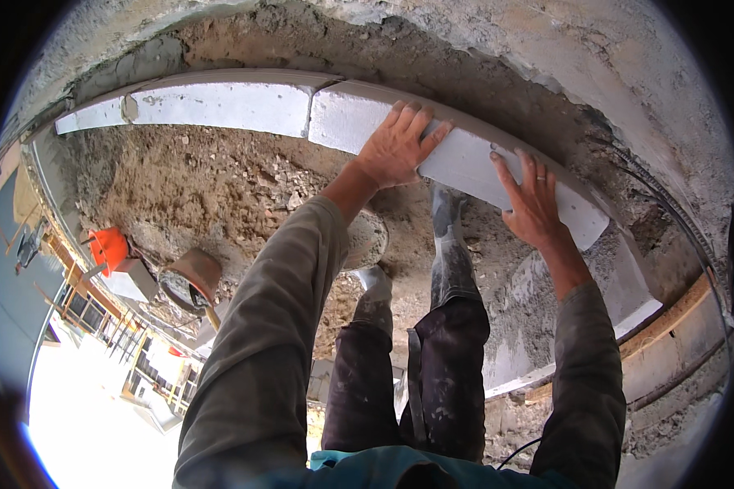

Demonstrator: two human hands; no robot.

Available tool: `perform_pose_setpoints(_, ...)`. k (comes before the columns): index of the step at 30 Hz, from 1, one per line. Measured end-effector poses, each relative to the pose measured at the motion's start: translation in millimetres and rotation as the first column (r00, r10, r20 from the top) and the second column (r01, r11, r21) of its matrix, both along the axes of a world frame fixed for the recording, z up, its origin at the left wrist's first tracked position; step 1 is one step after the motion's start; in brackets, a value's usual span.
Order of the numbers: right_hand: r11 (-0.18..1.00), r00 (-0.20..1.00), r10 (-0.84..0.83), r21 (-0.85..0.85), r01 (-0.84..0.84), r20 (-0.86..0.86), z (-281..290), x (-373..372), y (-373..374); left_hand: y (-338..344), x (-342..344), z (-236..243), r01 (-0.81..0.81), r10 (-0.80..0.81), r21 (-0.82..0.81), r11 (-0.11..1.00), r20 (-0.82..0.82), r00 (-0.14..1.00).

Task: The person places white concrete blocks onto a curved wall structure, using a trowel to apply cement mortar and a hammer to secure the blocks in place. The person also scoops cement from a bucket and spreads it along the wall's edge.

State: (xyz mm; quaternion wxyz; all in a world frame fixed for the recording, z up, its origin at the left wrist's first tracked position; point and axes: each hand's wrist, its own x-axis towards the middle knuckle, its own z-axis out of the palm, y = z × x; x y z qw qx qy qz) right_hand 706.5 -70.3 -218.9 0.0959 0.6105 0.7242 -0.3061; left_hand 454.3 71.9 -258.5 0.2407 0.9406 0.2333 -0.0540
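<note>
- Left hand (400, 147), right hand (532, 200): fingers spread on pale block (465, 163), upper right of frame; neither wrapped around it.
- Probably aligning step; next move likely called for even pressure.
- Neighbouring block (220, 106) upper left.
- Stony dirt (212, 175) below; orange bucket (112, 248) left.
- Rough wall (628, 73) upper right.

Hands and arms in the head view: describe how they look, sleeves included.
The left hand and right hand are ungloved; a thin ring shows on a right finger. The left sleeve and right sleeve are long, creased, grey-olive fabric, ending short of the wrists.
</note>
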Motion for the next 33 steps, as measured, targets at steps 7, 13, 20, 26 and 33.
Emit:
perform_pose_setpoints(7,1.0,1.0,0.004,0.0,-0.004,0.002,-12,-8,7,4,-9,-13,0.011,-0.011,0.002,1.0,0.015,1.0)
perform_pose_setpoints(13,1.0,1.0,0.009,-0.01,-0.009,0.005,-16,-11,9,7,-13,-16,0.01,-0.01,-0.02,1.0,0.016,1.0)
perform_pose_setpoints(20,1.0,1.0,-0.003,0.026,0.003,-0.018,-25,-8,-2,35,-52,-2,-0.434,0.42,0.149,0.888,0.115,0.9)
perform_pose_setpoints(26,1.0,1.0,0.014,0.02,-0.013,-0.012,-30,-9,-1,42,-105,-42,-0.739,0.813,0.366,0.566,-0.1,0.574)
perform_pose_setpoints(33,0.998,0.999,-0.039,0.046,0.04,-0.015,-36,-12,-8,42,-99,-46,-0.771,0.824,0.332,0.544,-0.034,0.566)
